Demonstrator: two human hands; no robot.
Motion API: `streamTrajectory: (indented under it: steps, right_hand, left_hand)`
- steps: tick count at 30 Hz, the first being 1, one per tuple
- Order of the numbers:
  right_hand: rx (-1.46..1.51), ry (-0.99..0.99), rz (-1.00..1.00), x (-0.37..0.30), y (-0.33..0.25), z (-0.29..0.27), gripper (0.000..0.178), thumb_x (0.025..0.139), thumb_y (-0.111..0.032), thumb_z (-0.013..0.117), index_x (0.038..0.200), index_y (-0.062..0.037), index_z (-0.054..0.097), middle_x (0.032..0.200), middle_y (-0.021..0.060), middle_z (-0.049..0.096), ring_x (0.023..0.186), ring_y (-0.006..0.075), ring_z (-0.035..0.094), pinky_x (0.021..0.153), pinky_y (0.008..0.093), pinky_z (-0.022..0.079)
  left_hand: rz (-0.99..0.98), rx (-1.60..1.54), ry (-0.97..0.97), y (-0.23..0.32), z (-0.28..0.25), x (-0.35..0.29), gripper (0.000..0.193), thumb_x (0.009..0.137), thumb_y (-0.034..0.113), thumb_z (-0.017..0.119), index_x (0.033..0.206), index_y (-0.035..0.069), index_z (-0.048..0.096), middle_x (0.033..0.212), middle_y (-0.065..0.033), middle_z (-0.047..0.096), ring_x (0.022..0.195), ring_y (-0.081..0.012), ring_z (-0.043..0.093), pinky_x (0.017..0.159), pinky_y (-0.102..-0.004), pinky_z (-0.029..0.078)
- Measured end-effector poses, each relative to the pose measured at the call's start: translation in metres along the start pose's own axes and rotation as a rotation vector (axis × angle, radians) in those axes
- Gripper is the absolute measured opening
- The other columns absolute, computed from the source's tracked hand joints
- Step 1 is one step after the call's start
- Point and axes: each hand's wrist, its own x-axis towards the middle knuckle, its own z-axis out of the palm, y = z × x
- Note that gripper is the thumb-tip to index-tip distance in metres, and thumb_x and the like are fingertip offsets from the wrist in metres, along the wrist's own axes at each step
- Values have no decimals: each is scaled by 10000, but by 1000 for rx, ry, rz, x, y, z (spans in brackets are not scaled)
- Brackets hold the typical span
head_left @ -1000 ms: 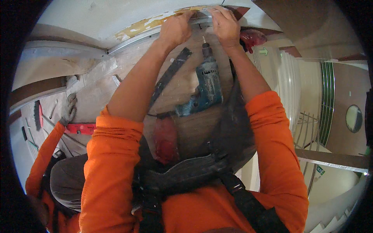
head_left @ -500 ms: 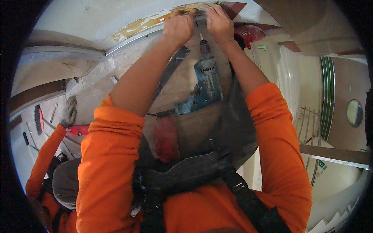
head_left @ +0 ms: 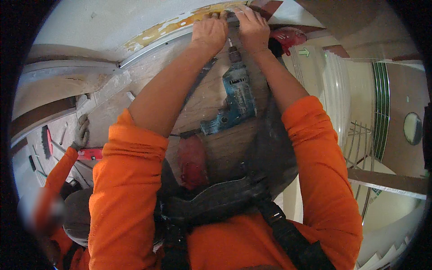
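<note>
At the foot of the wall, both hands are on a long, thin metal rail (head_left: 155,48). My left hand (head_left: 210,33) bends its fingers over it, and their tips are partly hidden. Close beside it, my right hand (head_left: 253,32) hooks its fingers over the rail's far end, where a dark grey stretch shows between the hands. A dusty blue power drill (head_left: 238,94) lies on the floor just below them. Its bit points toward the gap between my hands, and neither hand touches it.
At left, a co-worker's gloved hand (head_left: 82,130) is near a red spirit level (head_left: 90,154) and a red brush (head_left: 47,141). A dark strip (head_left: 198,83) lies beside my left forearm. A red object (head_left: 288,38) lies right of my right hand. Metal bars (head_left: 360,135) stand at right.
My hands stay at the rail, with the left fingers shifted slightly. The drill looks almost unmoved. The co-worker at left has shifted a little.
</note>
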Motion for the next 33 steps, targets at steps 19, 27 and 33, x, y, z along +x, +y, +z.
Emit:
streamTrajectory:
  steps: [19,27,33]
  right_hand:
    - [1005,88,1762,-144,-160,-170,658,875,-114,704,1416,34,359,1384,203,482,1224,257,511,1030,364,399]
    - [1782,353,2024,-152,-175,-150,361,905,-285,708,1169,-72,585,984,61,675,919,213,637,835,371,504]
    - [1981,283,1699,-130,-160,-140,406,969,-456,562,1145,-91,590,902,66,669,767,224,649,708,394,538]
  left_hand:
    - [-609,-756,-327,76,-8,-113,1015,675,693,727,1257,-120,557,1221,-296,624,1182,-358,609,945,-410,501]
    - [-639,-1177,-439,52,12,-100,943,658,633,776,1203,-115,598,1158,-262,660,1059,-341,666,809,-423,532]
    - [-545,-861,-390,62,-2,-85,1029,671,641,760,1315,-123,512,1210,-274,628,1094,-352,650,816,-424,554]
